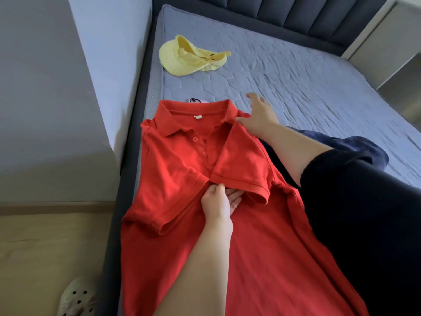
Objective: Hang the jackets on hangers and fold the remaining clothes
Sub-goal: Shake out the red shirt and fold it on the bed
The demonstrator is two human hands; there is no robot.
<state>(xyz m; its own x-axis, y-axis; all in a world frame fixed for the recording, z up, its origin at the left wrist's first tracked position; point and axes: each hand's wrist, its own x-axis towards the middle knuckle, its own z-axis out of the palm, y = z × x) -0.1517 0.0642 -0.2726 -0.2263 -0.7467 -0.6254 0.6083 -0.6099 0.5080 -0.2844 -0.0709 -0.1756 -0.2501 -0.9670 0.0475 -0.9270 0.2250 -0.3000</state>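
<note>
The red polo shirt [262, 236] was laid face-up along the bed [296, 76] edge, sleeves folded inward. The right hand [257, 117] was spread flat on its shoulder. The left hand [218, 201] was rested at the cuffs, fingers loosely extended, nothing gripped. The soft, light, limp knit was judged best taken at the hem.

A quilted grey-blue mattress [296, 76] is framed by a dark padded headboard [284, 10]. A pale yellow cap [189, 58] is laid near the mattress's far left corner. A phone [197, 100], partly hidden, is seen beside the left edge. A perforated clog [77, 297] is seen on the floor [45, 247].
</note>
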